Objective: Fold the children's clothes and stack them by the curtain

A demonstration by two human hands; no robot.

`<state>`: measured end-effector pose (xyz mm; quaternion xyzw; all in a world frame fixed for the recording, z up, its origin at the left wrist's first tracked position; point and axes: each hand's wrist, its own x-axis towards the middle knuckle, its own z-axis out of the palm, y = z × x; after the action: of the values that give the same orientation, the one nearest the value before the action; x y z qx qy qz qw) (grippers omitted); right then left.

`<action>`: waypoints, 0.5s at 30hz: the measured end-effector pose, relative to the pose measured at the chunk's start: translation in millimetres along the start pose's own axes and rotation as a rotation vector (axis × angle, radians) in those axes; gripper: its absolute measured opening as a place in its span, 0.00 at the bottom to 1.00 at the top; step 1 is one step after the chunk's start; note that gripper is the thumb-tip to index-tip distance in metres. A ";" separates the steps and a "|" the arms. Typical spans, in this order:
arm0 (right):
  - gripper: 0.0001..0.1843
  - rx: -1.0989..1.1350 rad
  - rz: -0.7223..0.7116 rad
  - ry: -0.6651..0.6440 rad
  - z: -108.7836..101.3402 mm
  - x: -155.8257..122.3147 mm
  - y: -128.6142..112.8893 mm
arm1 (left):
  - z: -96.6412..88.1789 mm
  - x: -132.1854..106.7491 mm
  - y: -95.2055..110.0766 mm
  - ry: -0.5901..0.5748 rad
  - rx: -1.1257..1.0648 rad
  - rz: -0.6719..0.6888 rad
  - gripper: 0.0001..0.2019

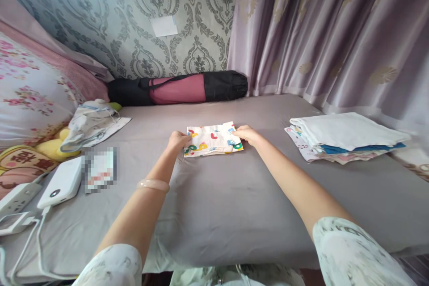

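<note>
A folded white cloth with a colourful print (pixel 214 137) lies in front of me on the grey sheet (pixel 217 201), its layers showing along the near edge. My left hand (pixel 180 140) pinches its left end, thumb and fingers closed on the fabric. At the opposite end my right hand (pixel 247 134) grips the right edge in the same way. The fingertips are partly hidden by the cloth. A pale bangle (pixel 153 185) circles my left forearm.
To the right sits a stack of folded cloths (pixel 348 132), white on top. A black and dark-pink roll bag (pixel 177 89) lies along the wall. On the left are a power bank (pixel 62 183), a power strip (pixel 20 199), cables, a blurred-out packet (pixel 99 170) and plush toys (pixel 58 147).
</note>
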<state>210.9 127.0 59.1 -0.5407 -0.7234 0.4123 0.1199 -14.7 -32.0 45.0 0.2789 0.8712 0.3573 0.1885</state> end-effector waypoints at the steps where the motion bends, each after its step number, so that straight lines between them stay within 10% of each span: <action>1: 0.06 0.017 0.020 -0.009 -1.8 -0.8 -1.5 | -2.2 -1.0 2.1 -0.004 -0.022 -0.062 0.11; 8: 0.09 0.119 0.120 -0.070 -11.2 -6.1 -7.5 | -8.4 2.8 12.1 -0.096 -0.176 -0.241 0.16; 15: 0.10 0.198 0.083 -0.038 -23.0 -18.1 -6.2 | -19.0 -0.7 29.0 -0.114 -0.149 -0.055 0.13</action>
<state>227.9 121.3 83.1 -0.5480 -0.6581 0.4964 0.1418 -14.0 -25.3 78.9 0.2599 0.8375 0.3992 0.2677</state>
